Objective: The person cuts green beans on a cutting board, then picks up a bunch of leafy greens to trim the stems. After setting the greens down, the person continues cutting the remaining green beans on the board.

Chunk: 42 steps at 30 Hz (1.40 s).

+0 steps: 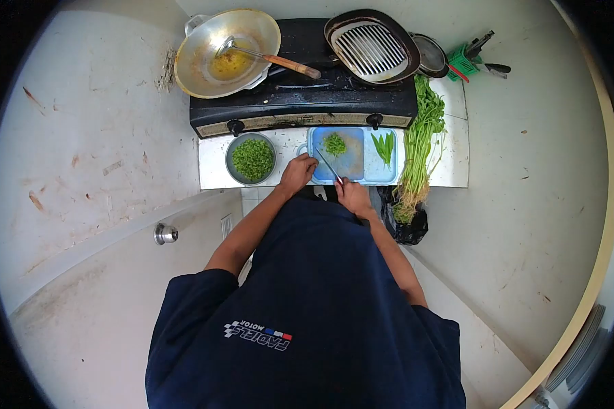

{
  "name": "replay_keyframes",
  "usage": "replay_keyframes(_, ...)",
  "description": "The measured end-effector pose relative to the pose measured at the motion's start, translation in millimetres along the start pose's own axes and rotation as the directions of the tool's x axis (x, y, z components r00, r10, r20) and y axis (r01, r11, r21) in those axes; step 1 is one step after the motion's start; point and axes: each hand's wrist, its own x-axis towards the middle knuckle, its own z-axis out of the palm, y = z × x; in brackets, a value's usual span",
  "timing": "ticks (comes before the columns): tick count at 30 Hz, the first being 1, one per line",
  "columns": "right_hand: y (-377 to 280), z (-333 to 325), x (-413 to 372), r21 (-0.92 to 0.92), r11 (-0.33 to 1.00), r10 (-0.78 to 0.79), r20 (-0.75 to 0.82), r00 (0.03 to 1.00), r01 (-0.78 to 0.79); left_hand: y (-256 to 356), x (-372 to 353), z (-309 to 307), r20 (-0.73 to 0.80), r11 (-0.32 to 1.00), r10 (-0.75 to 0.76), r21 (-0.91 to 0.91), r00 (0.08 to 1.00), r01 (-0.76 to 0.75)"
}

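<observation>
A blue cutting board (370,174) lies on the white counter, with a small pile of chopped greens (334,144) on its left part and several green leaves (383,147) on its right. My right hand (354,197) is closed around the handle of a knife (329,165), whose blade points up and left over the board. At the board's left edge is my left hand (299,172), its fingers drawn together; what they hold, if anything, is too small to tell. Left of it stands a grey bowl (230,167) full of chopped greens.
Behind the board is a black stove (300,99) bearing a wok (187,65) with a ladle (280,61) and a grill pan (334,31). Long-stemmed greens (419,143) hang over the counter edge at right, above a black bag (411,234). A green basket (462,63) holds utensils.
</observation>
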Motion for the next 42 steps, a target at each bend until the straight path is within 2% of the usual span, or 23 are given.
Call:
replay_keyframes(4, 1.7, 2.6, -1.2, 0.020, 0.998, -0.056, -0.033, 0.998, 0.056, 0.8, -0.2, -0.7, 0.018, 1.000, -0.019, 0.011, 1.000, 0.019)
replay_keyframes(10, -9.2, 0.5, 1.6, 0.010, 1.000, -0.026, 0.035, 0.999, 0.026, 1.1, 0.1, 0.2, 0.000, 1.000, 0.011, 0.020, 1.000, -0.011)
replay_keyframes(13, -14.2, 5.8, 11.3, -0.048, 0.998, -0.033, 0.019, 0.999, 0.034, 1.7, -1.2, 0.8, 0.000, 0.999, -0.004, 0.032, 1.000, 0.004)
replay_keyframes(16, -11.6, 8.1, 13.0, -0.008, 0.998, -0.070, 0.001, 0.998, 0.070, 1.2, -3.0, 2.9, -0.022, 1.000, -0.005, 0.011, 1.000, 0.005)
replay_keyframes(22, -4.0, -5.1, -0.8, -0.019, 1.000, 0.007, 0.052, 0.999, -0.006, 5.8, -1.6, 0.7, -0.037, 0.999, -0.050, -0.002, 0.998, 0.050)
replay_keyframes(28, 0.8, -9.4, 9.3, -0.048, 0.999, 0.019, -0.024, 1.000, -0.021, 2.1, -2.3, 2.0, -0.046, 1.000, -0.011, -0.013, 0.999, 0.011)
replay_keyframes(36, 2.8, -7.1, 6.1, -0.004, 1.000, -0.031, -0.010, 0.999, 0.031, 5.1, 2.0, 2.4, -0.016, 0.998, -0.054, 0.031, 0.998, 0.054)
replay_keyframes(42, -0.2, -7.1, 2.6, 0.045, 0.999, -0.024, 0.012, 1.000, 0.023, 4.4, 4.7, 2.4, -0.015, 0.999, -0.026, 0.031, 1.000, 0.027)
